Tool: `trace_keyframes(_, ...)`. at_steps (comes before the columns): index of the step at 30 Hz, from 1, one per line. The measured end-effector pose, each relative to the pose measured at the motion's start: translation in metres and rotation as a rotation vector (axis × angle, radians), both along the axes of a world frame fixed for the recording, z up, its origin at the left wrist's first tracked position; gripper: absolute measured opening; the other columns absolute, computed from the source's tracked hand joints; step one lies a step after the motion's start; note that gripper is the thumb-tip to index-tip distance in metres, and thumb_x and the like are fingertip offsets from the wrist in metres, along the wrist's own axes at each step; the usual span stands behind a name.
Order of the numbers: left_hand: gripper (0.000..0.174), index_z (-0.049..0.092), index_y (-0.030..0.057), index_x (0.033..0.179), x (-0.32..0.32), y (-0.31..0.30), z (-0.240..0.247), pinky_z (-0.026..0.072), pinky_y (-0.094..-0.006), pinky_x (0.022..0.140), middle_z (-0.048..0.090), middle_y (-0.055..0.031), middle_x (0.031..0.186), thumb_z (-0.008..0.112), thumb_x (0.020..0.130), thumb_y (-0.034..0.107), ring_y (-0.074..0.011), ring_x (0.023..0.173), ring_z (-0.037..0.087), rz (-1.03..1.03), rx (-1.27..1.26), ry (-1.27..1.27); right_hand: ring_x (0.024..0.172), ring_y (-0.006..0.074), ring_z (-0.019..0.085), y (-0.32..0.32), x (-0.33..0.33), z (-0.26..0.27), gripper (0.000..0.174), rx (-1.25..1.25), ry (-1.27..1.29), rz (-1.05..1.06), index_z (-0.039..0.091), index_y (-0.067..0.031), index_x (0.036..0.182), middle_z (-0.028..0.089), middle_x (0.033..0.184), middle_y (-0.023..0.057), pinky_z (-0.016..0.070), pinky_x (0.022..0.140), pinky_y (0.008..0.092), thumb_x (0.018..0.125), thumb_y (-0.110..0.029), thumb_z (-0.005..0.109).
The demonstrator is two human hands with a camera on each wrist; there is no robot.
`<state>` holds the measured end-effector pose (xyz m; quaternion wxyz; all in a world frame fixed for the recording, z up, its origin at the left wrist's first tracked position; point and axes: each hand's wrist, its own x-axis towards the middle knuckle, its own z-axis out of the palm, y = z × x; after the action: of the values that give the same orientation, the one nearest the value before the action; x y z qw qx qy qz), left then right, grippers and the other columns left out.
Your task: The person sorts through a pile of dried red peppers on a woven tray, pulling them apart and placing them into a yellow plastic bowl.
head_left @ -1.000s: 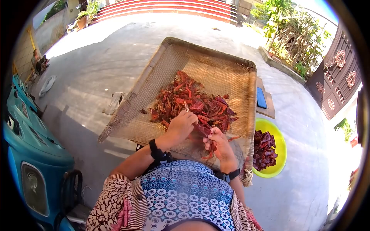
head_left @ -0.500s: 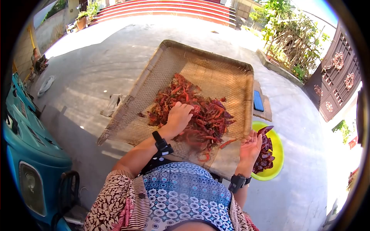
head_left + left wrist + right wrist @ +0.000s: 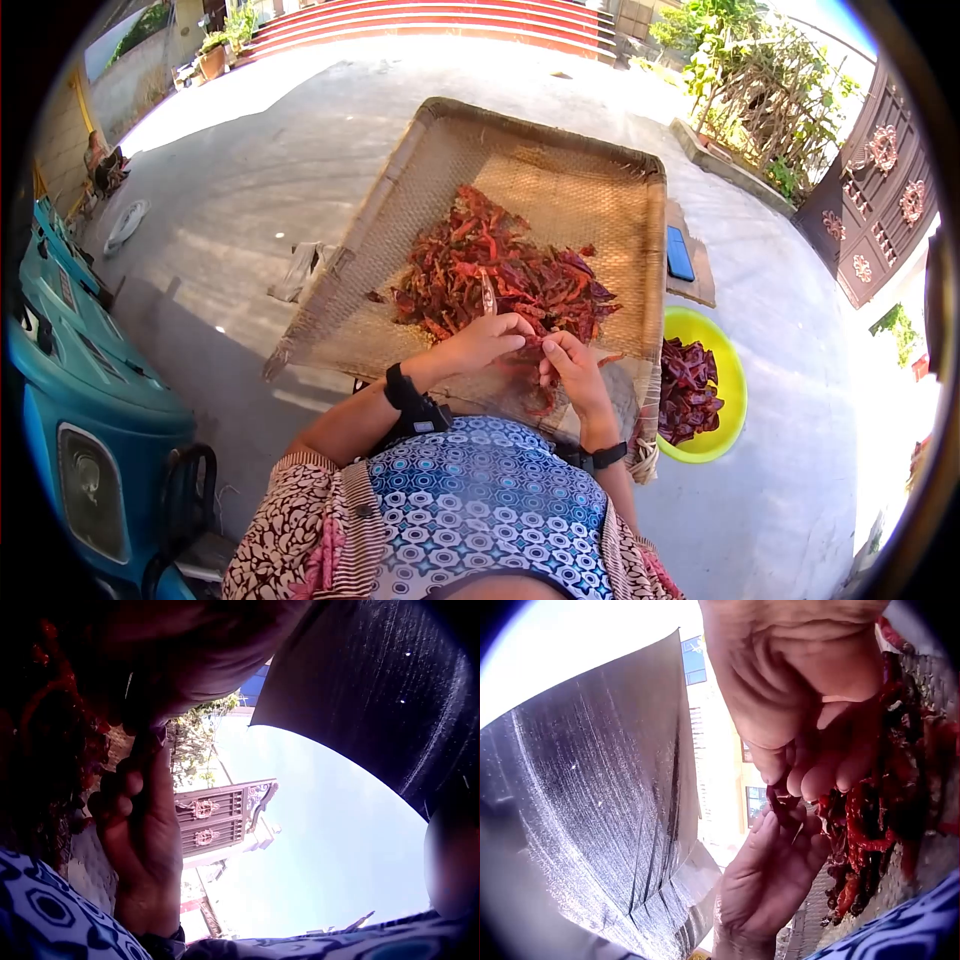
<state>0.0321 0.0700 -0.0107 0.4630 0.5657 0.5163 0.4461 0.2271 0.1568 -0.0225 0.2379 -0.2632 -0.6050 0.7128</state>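
Note:
In the head view both hands meet over the near side of a woven tray (image 3: 560, 165). My left hand (image 3: 483, 342) and right hand (image 3: 572, 368) pinch a dried red chili pepper (image 3: 780, 801) between their fingertips. The right wrist view shows it between the right thumb and fingers, with the left fingertips on its lower end. Beyond the hands lies a heap of dried red chili peppers (image 3: 465, 240). A slim, pale, shiny thing (image 3: 488, 292) stands out on the heap just beyond the left hand. The left wrist view is mostly dark around the fingers.
A yellow-green basin (image 3: 735, 385) holding dark red peppers stands right of the tray. A blue phone-like thing (image 3: 680, 254) lies on cardboard (image 3: 702, 278). At the left is a teal vehicle (image 3: 110, 400); at the right are plants (image 3: 765, 110) and a brown gate (image 3: 870, 190).
Half a second ago the right hand was at the basin, releasing a dark pepper, while the left was on the heap. Now the hands are together again, with a different pepper between them.

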Motion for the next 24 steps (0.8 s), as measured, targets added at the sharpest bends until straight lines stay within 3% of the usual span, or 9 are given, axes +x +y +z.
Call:
trace_keyframes(3,0.025,0.057,0.0011,0.114,-0.001,0.002,-0.002,0.0468,-0.0317,0.085,0.061,-0.0093,0.103,0.056,0.097,0.018,-0.0162,0.096,0.058,-0.089,-0.074,-0.056,0.061,0.0060,0.054,0.000,0.009,-0.008,0.017,-0.005,-0.037,-0.002,0.059,-0.0070,0.097,0.056,0.070,-0.0023,0.0441,0.056,0.0203,0.099,-0.024,0.056)
trace_keyframes(5,0.027,0.057,0.0020,0.115,0.001,0.003,0.012,0.0474,-0.0329,0.084,0.060,-0.0094,0.105,0.059,0.094,0.018,-0.0191,0.096,0.058,0.022,-0.011,0.254,0.060,0.0066,0.054,0.006,0.018,-0.010,0.017,0.027,-0.079,-0.053,0.059,-0.0074,0.097,0.056,0.070,-0.0017,0.0442,0.056,0.0209,0.099,-0.024,0.056)
trace_keyframes(8,0.033,0.058,0.0033,0.118,-0.010,0.014,0.012,0.0485,-0.0371,0.082,0.057,-0.0098,0.108,0.064,0.088,0.015,-0.0272,0.098,0.056,0.323,0.385,0.818,0.058,0.0088,0.052,0.019,0.042,-0.002,0.017,-0.085,0.124,-0.362,0.059,-0.0090,0.096,0.054,0.069,-0.0013,0.0438,0.055,0.0241,0.099,-0.026,0.056)
trace_keyframes(9,0.033,0.060,0.0042,0.116,-0.019,0.024,0.006,0.0488,-0.0396,0.081,0.055,-0.0095,0.108,0.065,0.083,0.009,-0.0315,0.100,0.053,0.404,0.498,0.854,0.058,0.0097,0.050,0.027,0.051,-0.005,0.018,-0.189,0.253,-0.466,0.058,-0.0100,0.096,0.054,0.070,-0.0013,0.0432,0.056,0.0255,0.099,-0.027,0.055)
trace_keyframes(14,0.023,0.066,0.0063,0.102,-0.045,0.057,-0.012,0.0472,-0.0369,0.082,0.056,-0.0073,0.104,0.065,0.079,0.002,-0.0284,0.097,0.052,0.531,0.515,1.193,0.067,0.0119,0.049,0.057,0.094,-0.017,0.028,-0.606,0.875,-0.701,0.057,-0.0111,0.108,0.054,0.082,-0.0018,0.0425,0.060,0.0280,0.099,-0.037,0.051)
trace_keyframes(17,0.021,0.067,0.0076,0.100,-0.046,0.057,-0.005,0.0458,-0.0368,0.080,0.059,-0.0064,0.100,0.064,0.080,0.002,-0.0260,0.095,0.052,0.536,0.449,1.199,0.067,0.0116,0.049,0.053,0.092,-0.023,0.026,-0.543,0.762,-0.657,0.058,-0.0105,0.109,0.056,0.085,-0.0014,0.0433,0.061,0.0273,0.099,-0.033,0.052)
trace_keyframes(20,0.020,0.067,0.0075,0.100,-0.039,0.050,-0.001,0.0456,-0.0359,0.080,0.058,-0.0062,0.097,0.065,0.080,0.004,-0.0259,0.093,0.052,0.593,0.670,1.097,0.066,0.0112,0.051,0.035,0.070,-0.017,0.023,-0.360,0.423,-0.578,0.059,-0.0100,0.110,0.058,0.085,-0.0014,0.0442,0.061,0.0270,0.099,-0.029,0.053)
trace_keyframes(22,0.021,0.066,0.0068,0.102,-0.022,0.037,0.006,0.0461,-0.0364,0.080,0.058,-0.0071,0.095,0.066,0.081,0.006,-0.0271,0.092,0.053,0.453,0.667,1.118,0.066,0.0098,0.053,0.021,0.050,-0.013,0.021,-0.091,0.247,-0.453,0.059,-0.0086,0.112,0.059,0.084,-0.0006,0.0442,0.061,0.0244,0.098,-0.024,0.055)
trace_keyframes(24,0.022,0.063,0.0071,0.106,-0.004,0.020,0.011,0.0488,-0.0387,0.077,0.056,-0.0097,0.095,0.065,0.085,0.009,-0.0296,0.090,0.056,0.346,0.612,0.876,0.066,0.0095,0.053,0.009,0.030,-0.001,0.021,0.076,0.070,-0.301,0.058,-0.0074,0.113,0.060,0.084,-0.0001,0.0447,0.062,0.0228,0.099,-0.023,0.055)
